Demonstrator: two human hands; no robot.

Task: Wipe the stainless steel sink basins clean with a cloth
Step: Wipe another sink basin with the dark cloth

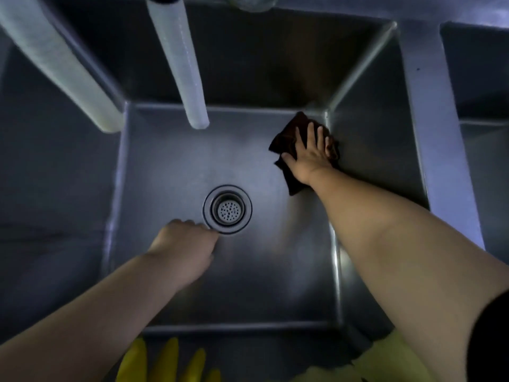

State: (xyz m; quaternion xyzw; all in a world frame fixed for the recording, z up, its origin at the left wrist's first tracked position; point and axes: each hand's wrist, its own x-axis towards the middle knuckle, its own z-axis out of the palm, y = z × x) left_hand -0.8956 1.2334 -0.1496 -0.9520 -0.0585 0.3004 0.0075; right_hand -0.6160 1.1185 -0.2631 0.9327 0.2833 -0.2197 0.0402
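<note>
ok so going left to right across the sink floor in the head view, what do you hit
left hand → drain strainer → dark cloth → right hand pressing it, by the basin's right wall

Counted in view: three sink basins, the middle basin (165, 161), one at left (41, 175) and one at right (479, 78); one drain strainer (227, 209); two hoses (179, 64); one dark cloth (286, 150); two hands (311, 153); two yellow gloves (165, 362).
</note>
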